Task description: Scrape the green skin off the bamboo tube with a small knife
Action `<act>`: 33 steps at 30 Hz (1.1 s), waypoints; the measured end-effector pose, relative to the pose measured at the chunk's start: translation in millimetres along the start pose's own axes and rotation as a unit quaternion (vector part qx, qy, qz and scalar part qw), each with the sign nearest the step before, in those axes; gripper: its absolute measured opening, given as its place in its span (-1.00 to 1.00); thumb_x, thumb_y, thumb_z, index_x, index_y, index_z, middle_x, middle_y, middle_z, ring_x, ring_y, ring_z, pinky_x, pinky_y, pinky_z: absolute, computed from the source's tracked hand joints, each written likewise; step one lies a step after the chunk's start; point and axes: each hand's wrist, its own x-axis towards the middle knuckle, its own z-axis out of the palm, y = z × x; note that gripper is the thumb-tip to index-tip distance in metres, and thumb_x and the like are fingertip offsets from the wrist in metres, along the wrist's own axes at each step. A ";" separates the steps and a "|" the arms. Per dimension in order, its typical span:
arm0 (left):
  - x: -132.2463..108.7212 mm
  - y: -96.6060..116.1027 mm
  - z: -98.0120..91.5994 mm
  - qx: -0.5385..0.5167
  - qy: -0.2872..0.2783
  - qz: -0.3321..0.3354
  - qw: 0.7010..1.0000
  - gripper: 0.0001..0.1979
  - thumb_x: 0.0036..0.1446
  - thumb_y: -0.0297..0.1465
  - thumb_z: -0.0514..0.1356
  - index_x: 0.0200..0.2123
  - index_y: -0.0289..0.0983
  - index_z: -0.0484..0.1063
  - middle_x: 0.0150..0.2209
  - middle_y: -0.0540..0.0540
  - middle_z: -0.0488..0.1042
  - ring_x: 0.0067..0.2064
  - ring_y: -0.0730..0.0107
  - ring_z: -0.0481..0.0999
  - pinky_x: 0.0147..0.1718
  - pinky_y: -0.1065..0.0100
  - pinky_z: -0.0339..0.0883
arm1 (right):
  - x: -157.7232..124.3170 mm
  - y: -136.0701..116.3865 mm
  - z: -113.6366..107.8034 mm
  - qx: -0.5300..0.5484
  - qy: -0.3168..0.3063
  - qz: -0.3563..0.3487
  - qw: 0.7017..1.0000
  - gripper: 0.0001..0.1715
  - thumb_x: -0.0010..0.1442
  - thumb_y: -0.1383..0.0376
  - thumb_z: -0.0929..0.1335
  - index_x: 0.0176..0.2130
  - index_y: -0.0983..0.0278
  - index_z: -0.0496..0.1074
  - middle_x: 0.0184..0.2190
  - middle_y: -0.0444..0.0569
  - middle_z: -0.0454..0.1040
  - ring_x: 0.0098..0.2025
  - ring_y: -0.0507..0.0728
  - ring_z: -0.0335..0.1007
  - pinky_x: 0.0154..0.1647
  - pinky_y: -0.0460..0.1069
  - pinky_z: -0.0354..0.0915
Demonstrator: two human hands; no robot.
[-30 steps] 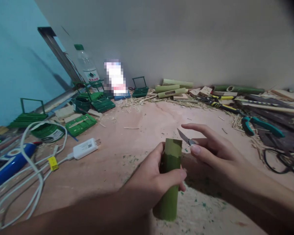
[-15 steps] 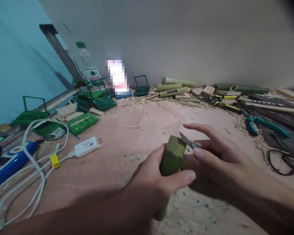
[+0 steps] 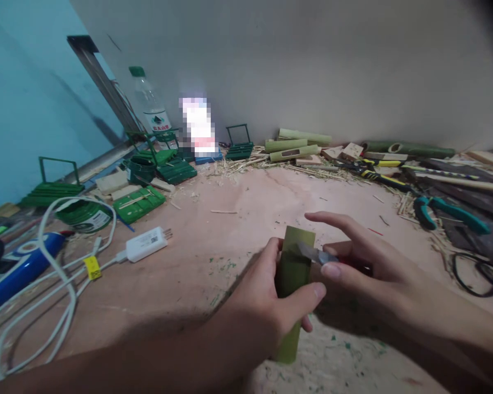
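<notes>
A length of green bamboo (image 3: 292, 271) stands tilted in front of me, its upper end scraped paler than the rest. My left hand (image 3: 271, 298) is wrapped round its middle, thumb across the near face. In my right hand (image 3: 359, 262) a small knife (image 3: 314, 254) is pinched between thumb and fingers, with the index finger stretched out above. The blade lies over the upper part of the bamboo; whether it touches the surface I cannot tell. Most of the knife's handle is hidden inside my fingers. Green scrapings (image 3: 340, 345) are scattered on the tabletop below.
At left lie a white charger (image 3: 145, 244) with its looped cable, a blue tube (image 3: 24, 268) and green-painted pieces (image 3: 139, 203). A bottle (image 3: 154, 109) and a lit phone (image 3: 198, 127) stand behind. Cut bamboo tubes (image 3: 285, 145) lie along the wall, teal-handled pliers (image 3: 456, 213) at right.
The bamboo has turned in my left hand, showing a different, darker face. The knife blade has moved down from its top edge to lie over that face.
</notes>
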 end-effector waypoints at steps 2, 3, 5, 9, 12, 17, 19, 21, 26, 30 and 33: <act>1.8 -2.4 0.8 0.002 0.007 -0.002 1.000 -0.61 0.22 -0.26 0.35 0.02 -0.20 0.31 -0.28 -0.02 0.48 -0.46 0.45 0.50 -0.42 0.40 0.40 | -1.3 -2.2 -0.6 -0.014 -0.029 0.007 0.999 -0.19 0.46 0.04 0.35 0.49 0.08 -0.03 -0.22 -0.01 0.61 -0.28 0.16 0.54 -0.34 -0.04 0.42; 2.8 -3.5 1.1 0.004 0.014 -0.002 1.000 -0.62 0.22 -0.25 0.35 0.01 -0.19 0.30 -0.29 0.00 0.47 -0.49 0.48 0.47 -0.45 0.42 0.38 | -1.7 -3.4 -0.3 -0.014 -0.042 0.008 0.999 -0.19 0.48 0.04 0.33 0.50 0.08 -0.08 -0.21 -0.01 0.62 -0.27 0.16 0.55 -0.32 -0.04 0.43; 4.5 -5.1 1.6 0.012 0.025 -0.004 1.000 -0.63 0.22 -0.27 0.35 -0.01 -0.19 0.29 -0.31 0.02 0.45 -0.52 0.52 0.43 -0.51 0.45 0.34 | -2.4 -5.5 1.0 -0.010 -0.063 0.010 0.998 -0.21 0.51 0.05 0.29 0.50 0.08 -0.13 -0.17 0.01 0.63 -0.24 0.15 0.56 -0.32 -0.05 0.43; 5.6 -5.3 1.7 0.024 0.022 -0.018 0.999 -0.64 0.20 -0.33 0.34 -0.02 -0.17 0.28 -0.31 0.04 0.45 -0.53 0.51 0.43 -0.53 0.46 0.35 | -3.0 -7.2 4.6 -0.006 -0.059 0.005 0.998 -0.29 0.52 0.06 0.29 0.46 0.11 -0.06 -0.16 0.01 0.64 -0.23 0.14 0.58 -0.32 -0.07 0.43; 5.1 -5.3 1.7 0.026 0.017 -0.018 0.999 -0.64 0.22 -0.31 0.33 0.00 -0.17 0.28 -0.31 0.04 0.44 -0.52 0.51 0.42 -0.54 0.45 0.36 | -3.1 -7.5 5.6 -0.015 -0.052 0.002 0.999 -0.27 0.51 0.07 0.31 0.47 0.12 -0.06 -0.19 -0.01 0.65 -0.23 0.13 0.58 -0.28 -0.06 0.44; 4.0 -5.1 2.1 0.010 0.018 -0.007 1.000 -0.63 0.23 -0.30 0.33 0.01 -0.18 0.27 -0.31 0.05 0.41 -0.54 0.53 0.40 -0.55 0.44 0.32 | -3.9 -7.1 6.2 0.008 -0.069 -0.003 0.998 -0.25 0.52 0.07 0.30 0.49 0.12 -0.09 -0.18 0.02 0.65 -0.23 0.15 0.59 -0.34 -0.06 0.44; 3.1 -3.9 1.9 0.007 0.020 -0.003 1.000 -0.63 0.24 -0.29 0.33 0.02 -0.18 0.28 -0.35 0.06 0.40 -0.55 0.52 0.39 -0.54 0.45 0.29 | -4.5 -6.1 6.9 0.027 -0.075 -0.004 0.997 -0.24 0.53 0.07 0.28 0.50 0.12 -0.11 -0.16 0.05 0.65 -0.23 0.15 0.60 -0.37 -0.07 0.43; 1.8 -2.0 1.5 0.002 0.012 -0.006 1.000 -0.61 0.24 -0.27 0.33 0.05 -0.19 0.28 -0.39 0.07 0.40 -0.54 0.50 0.39 -0.52 0.45 0.29 | -4.7 -5.0 7.6 0.032 -0.076 -0.005 0.997 -0.25 0.54 0.07 0.28 0.50 0.11 -0.12 -0.15 0.05 0.64 -0.22 0.15 0.60 -0.37 -0.07 0.43; -1.4 2.9 1.0 0.007 0.001 -0.024 1.000 -0.55 0.23 -0.28 0.34 0.11 -0.22 0.28 -0.41 0.05 0.41 -0.51 0.44 0.43 -0.48 0.40 0.35 | -3.8 -5.7 6.4 -0.025 -0.056 -0.023 0.998 -0.31 0.53 0.03 0.27 0.47 0.13 -0.01 -0.17 0.04 0.64 -0.21 0.17 0.60 -0.26 -0.02 0.47; -0.6 3.8 1.3 0.005 0.003 -0.034 0.999 -0.59 0.27 -0.36 0.28 0.12 -0.19 0.26 -0.39 0.07 0.40 -0.51 0.46 0.42 -0.48 0.40 0.37 | -3.0 -6.3 5.6 -0.053 -0.035 -0.030 0.998 -0.33 0.52 0.02 0.27 0.45 0.15 0.06 -0.19 0.05 0.65 -0.26 0.18 0.59 -0.27 0.00 0.46; 2.0 2.3 0.7 -0.011 -0.002 -0.017 1.000 -0.62 0.27 -0.39 0.27 0.10 -0.21 0.25 -0.37 0.08 0.40 -0.53 0.51 0.40 -0.52 0.43 0.33 | -2.2 -4.8 6.5 -0.046 -0.048 -0.037 0.997 -0.32 0.53 0.06 0.27 0.47 0.14 0.03 -0.16 0.05 0.66 -0.22 0.18 0.59 -0.22 0.00 0.47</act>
